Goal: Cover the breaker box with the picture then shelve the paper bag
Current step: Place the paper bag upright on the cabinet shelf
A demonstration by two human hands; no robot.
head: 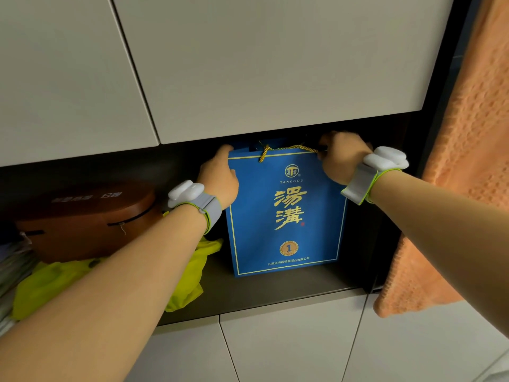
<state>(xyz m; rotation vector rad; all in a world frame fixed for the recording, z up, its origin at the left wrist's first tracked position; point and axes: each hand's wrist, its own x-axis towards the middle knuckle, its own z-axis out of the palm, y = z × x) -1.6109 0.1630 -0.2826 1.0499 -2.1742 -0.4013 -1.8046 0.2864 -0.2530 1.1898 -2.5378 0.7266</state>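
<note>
Brown round-ended box sits at the niche's left, white lettering on its lid blurred. Crumpled yellow-green cloth lies before it. Orange textured towel hangs at right. Pale cabinet doors above.

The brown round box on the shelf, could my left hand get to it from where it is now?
Probably yes. The left hand grips the blue paper bag; the brown box sits open-fronted to its left, only yellow fabric below it.

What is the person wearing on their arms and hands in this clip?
Both forearms are bare, with no sleeves or gloves. Each wrist carries a grey band edged in lime green, topped by a rounded white plastic device: left band, right band. No cables or markings are visible.
</note>
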